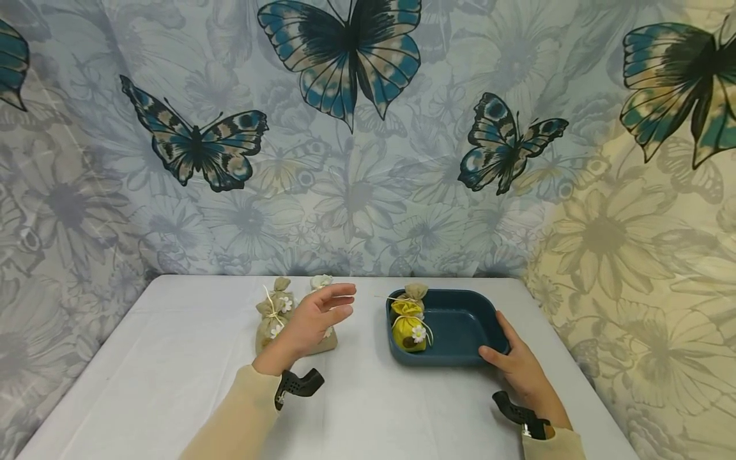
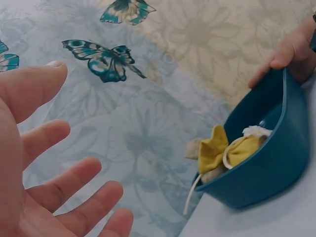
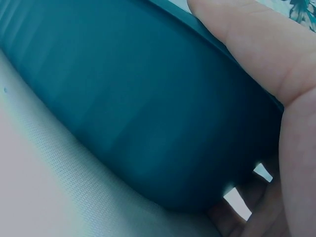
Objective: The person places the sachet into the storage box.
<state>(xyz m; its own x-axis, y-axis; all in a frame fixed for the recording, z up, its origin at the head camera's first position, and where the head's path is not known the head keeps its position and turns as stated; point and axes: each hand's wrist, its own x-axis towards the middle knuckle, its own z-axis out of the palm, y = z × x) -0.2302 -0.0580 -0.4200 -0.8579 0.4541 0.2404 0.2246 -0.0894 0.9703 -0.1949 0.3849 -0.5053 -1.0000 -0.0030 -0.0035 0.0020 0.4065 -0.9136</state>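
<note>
My left hand [image 1: 307, 322] hovers with fingers spread, holding nothing, over several beige drawstring pouches [image 1: 266, 329] trimmed with white flowers; it hides part of them. To the right stands a dark blue rectangular tray [image 1: 460, 326]. My right hand [image 1: 524, 367] grips its right end, thumb over the rim and the other fingers along the outer wall, as the right wrist view also shows. Inside the tray, at its left end, a yellow pouch [image 1: 409, 332] with a white flower sits in front of a beige pouch [image 1: 416, 291].
A white-covered table [image 1: 172, 383] bears everything. Behind and beside it hangs a cloth [image 1: 356, 211] printed with butterflies and flowers. Each wrist wears a black camera mount [image 1: 300, 383].
</note>
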